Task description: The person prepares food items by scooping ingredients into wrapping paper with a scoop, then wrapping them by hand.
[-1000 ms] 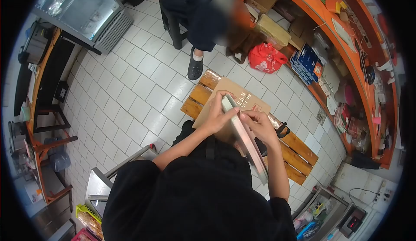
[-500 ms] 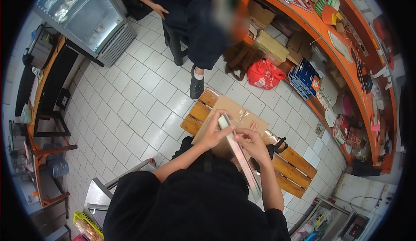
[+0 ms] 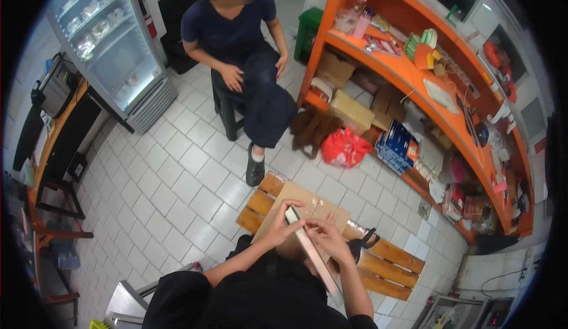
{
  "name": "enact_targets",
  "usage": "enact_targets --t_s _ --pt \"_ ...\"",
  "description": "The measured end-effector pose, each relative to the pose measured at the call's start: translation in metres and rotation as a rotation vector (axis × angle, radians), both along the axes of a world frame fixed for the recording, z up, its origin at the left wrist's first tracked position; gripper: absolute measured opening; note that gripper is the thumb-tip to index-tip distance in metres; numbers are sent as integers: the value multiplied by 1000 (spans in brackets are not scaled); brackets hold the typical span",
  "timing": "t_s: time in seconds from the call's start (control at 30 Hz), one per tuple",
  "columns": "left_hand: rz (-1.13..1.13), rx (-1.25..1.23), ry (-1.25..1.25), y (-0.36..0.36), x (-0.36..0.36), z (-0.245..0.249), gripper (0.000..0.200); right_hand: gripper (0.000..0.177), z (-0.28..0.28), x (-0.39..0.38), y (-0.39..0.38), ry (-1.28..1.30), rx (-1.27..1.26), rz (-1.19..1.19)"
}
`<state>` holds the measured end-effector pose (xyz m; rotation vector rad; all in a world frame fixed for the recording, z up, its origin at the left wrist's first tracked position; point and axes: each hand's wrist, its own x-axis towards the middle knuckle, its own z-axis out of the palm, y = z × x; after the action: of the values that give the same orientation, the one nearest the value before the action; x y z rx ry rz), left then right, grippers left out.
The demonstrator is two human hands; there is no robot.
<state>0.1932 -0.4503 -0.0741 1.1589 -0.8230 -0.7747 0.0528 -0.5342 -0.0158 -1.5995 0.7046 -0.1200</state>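
Note:
A long, narrow, pale pink-and-white box-like piece (image 3: 318,257) with dark edges slants from upper left to lower right in front of my body. My left hand (image 3: 279,227) is closed around its upper end, the thumb lying across its face. Along its right side, my right hand (image 3: 329,238) is closed, with curled fingertips pinched at the edge just below the left thumb. Beneath both hands a flat brown cardboard piece (image 3: 303,198) lies on a slatted wooden bench (image 3: 387,257). A black strap-like item (image 3: 362,243) rests on the bench beside my right wrist.
Across the tiled floor (image 3: 195,151) a person (image 3: 236,45) sits on a dark stool (image 3: 228,113). An orange counter (image 3: 408,69) with loaded shelves curves along the right. A red plastic bag (image 3: 343,148) sits before it. A glass-door fridge (image 3: 109,39) stands upper left.
My view has tilted up, so the seated person and counter show more fully and the bench sits lower in view. Both hands keep nearly the same hold on the long piece.

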Motion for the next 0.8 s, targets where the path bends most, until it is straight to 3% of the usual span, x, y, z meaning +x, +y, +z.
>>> enact_targets --t_s 0.43,0.53,0.57,0.63,0.73,0.8 --pt "-68 -56 51 -16 7 2 34 34 -6 2 -9 -71 -80 -68" --pt "-114 56 60 -17 10 -8 31 41 -10 4 -24 17 174 37" --pt "-83 52 71 -17 8 -11 31 41 -14 6 -38 3 151 29" --pt "-86 49 77 -17 6 -7 30 45 -14 17 -65 84 513 -33" --pt "8 -24 82 -22 1 -16 29 55 -77 50 -126 278 184 -53" --pt "9 7 116 -17 -2 -15 29 59 -93 78 -160 351 91 -77"
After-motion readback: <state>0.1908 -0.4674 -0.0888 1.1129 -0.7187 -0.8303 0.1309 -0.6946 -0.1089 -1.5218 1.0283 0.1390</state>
